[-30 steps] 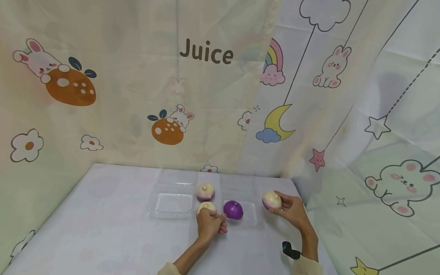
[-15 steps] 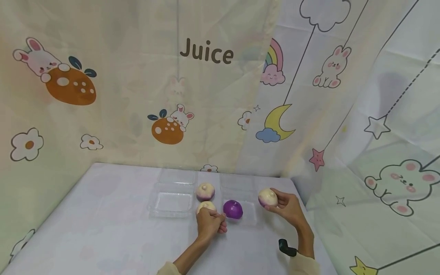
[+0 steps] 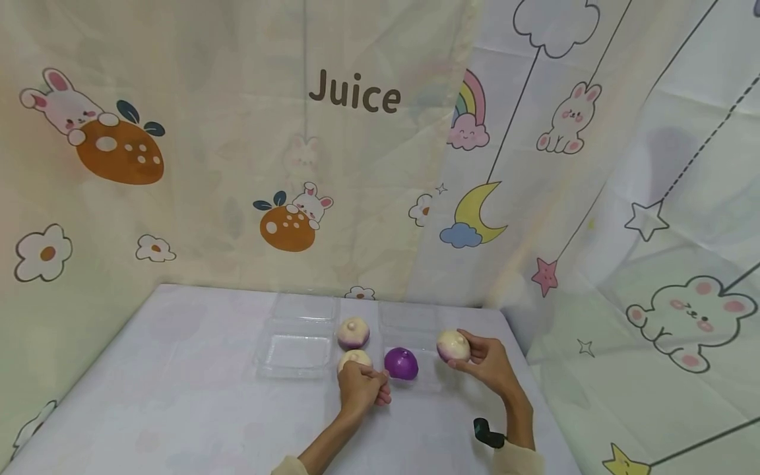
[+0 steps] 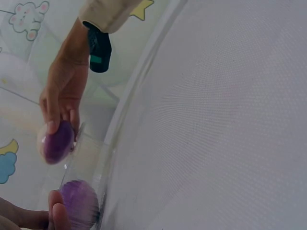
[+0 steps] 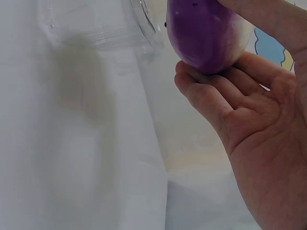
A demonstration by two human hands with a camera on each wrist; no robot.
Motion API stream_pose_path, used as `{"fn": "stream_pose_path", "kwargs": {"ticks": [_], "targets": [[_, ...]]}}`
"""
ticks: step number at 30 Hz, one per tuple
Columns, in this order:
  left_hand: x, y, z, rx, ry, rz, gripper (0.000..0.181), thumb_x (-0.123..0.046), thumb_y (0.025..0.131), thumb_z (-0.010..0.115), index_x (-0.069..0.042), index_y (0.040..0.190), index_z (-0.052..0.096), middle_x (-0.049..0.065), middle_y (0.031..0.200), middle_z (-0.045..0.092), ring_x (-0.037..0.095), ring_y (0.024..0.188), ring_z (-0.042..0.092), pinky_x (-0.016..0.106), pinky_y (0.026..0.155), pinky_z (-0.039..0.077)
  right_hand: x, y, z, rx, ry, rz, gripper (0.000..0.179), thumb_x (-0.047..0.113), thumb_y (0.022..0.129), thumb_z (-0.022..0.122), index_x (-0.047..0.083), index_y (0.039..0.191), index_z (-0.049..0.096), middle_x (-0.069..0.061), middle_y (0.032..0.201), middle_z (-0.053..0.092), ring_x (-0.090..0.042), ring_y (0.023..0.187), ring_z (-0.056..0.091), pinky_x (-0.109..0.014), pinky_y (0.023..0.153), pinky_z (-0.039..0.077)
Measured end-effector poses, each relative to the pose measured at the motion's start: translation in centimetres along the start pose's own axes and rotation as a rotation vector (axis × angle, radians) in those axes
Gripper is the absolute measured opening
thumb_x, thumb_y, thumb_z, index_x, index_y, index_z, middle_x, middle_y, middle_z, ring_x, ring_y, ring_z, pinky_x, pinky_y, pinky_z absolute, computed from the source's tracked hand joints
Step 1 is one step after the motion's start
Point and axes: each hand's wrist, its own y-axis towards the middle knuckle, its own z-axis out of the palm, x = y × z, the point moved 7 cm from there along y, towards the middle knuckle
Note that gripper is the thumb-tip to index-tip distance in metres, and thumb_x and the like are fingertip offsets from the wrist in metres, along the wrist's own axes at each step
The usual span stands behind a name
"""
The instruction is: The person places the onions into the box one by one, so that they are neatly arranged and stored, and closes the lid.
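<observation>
behind the bench hangs lightly creased fabric (image 3: pixel 202 145), printed with rabbits and flowers. your bench (image 3: pixel 178 422) has a white, fine-textured cover. on it sit two thin, glossy, rectangular boxes of clear plastic, lids folded back: the left box (image 3: pixel 299 354) and the right box (image 3: pixel 430 367). your right hand (image 3: pixel 491 364) holds a shiny, rounded cream-and-purple bulb (image 3: pixel 452 346) between thumb and fingers, by the right box's right edge. your left hand (image 3: pixel 362 390) has curled fingers near that box's near left corner; i cannot tell whether they pinch its rim. inside rests a smooth, deep-purple bulb (image 3: pixel 401 364). between the boxes sit the cream-topped far bulb (image 3: pixel 353 332) and the near bulb (image 3: pixel 355 357), partly hidden by your left hand.
</observation>
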Motion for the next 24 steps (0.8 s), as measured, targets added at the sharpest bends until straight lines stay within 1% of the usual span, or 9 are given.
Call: {"fn": "stream_pose_path", "kwargs": {"ticks": [2, 5, 9, 12, 19, 24], "targets": [[0.0, -0.1, 0.0, 0.001, 0.002, 0.002, 0.019, 0.0, 0.095, 0.078, 0.016, 0.084, 0.076, 0.013, 0.06, 0.074, 0.015, 0.045, 0.071, 0.034, 0.047, 0.063, 0.1, 0.0, 0.2, 0.001, 0.005, -0.01, 0.076, 0.012, 0.084, 0.095, -0.01, 0.148, 0.06, -0.03, 0.146, 0.067, -0.006, 0.123, 0.071, -0.017, 0.097, 0.059], [0.0, -0.1, 0.0, 0.001, -0.001, 0.01, 0.019, 0.001, 0.095, 0.078, 0.016, 0.084, 0.076, 0.014, 0.061, 0.074, 0.016, 0.046, 0.071, 0.035, 0.047, 0.063, 0.3, 0.0, 0.4, 0.002, -0.001, -0.023, 0.075, 0.012, 0.085, 0.095, -0.01, 0.148, 0.06, -0.03, 0.145, 0.067, -0.019, 0.126, 0.073, -0.019, 0.097, 0.06], [0.1, -0.1, 0.0, 0.002, -0.004, 0.005, 0.018, 0.001, 0.095, 0.078, 0.016, 0.085, 0.076, 0.015, 0.061, 0.074, 0.015, 0.046, 0.071, 0.035, 0.047, 0.063, 0.6, -0.1, 0.5, -0.002, -0.024, -0.026, 0.076, 0.012, 0.085, 0.095, -0.01, 0.148, 0.06, -0.03, 0.144, 0.067, -0.035, 0.127, 0.073, -0.026, 0.098, 0.063], [0.1, -0.1, 0.0, 0.002, -0.002, 0.002, 0.018, 0.001, 0.095, 0.078, 0.016, 0.085, 0.076, 0.014, 0.061, 0.074, 0.015, 0.046, 0.071, 0.035, 0.047, 0.063, 0.7, -0.2, 0.7, -0.004, -0.035, -0.021, 0.076, 0.013, 0.086, 0.095, -0.009, 0.149, 0.06, -0.03, 0.145, 0.067, -0.042, 0.128, 0.072, -0.031, 0.099, 0.064], [0.0, -0.1, 0.0, -0.002, 0.0, 0.004, 0.019, 0.0, 0.095, 0.078, 0.015, 0.084, 0.077, 0.013, 0.061, 0.074, 0.015, 0.046, 0.071, 0.034, 0.047, 0.063, 0.8, -0.2, 1.0, -0.002, -0.063, -0.032, 0.075, 0.015, 0.086, 0.095, -0.008, 0.148, 0.061, -0.028, 0.145, 0.068, -0.045, 0.131, 0.07, -0.038, 0.102, 0.064], [0.0, -0.1, 0.0, -0.002, -0.003, 0.006, 0.019, 0.0, 0.095, 0.078, 0.015, 0.084, 0.076, 0.015, 0.061, 0.074, 0.016, 0.046, 0.071, 0.034, 0.047, 0.063, 0.8, -0.1, 1.3, 0.004, -0.075, -0.052, 0.075, 0.015, 0.086, 0.095, -0.01, 0.147, 0.06, -0.029, 0.144, 0.068, -0.047, 0.131, 0.07, -0.045, 0.104, 0.063]]}}
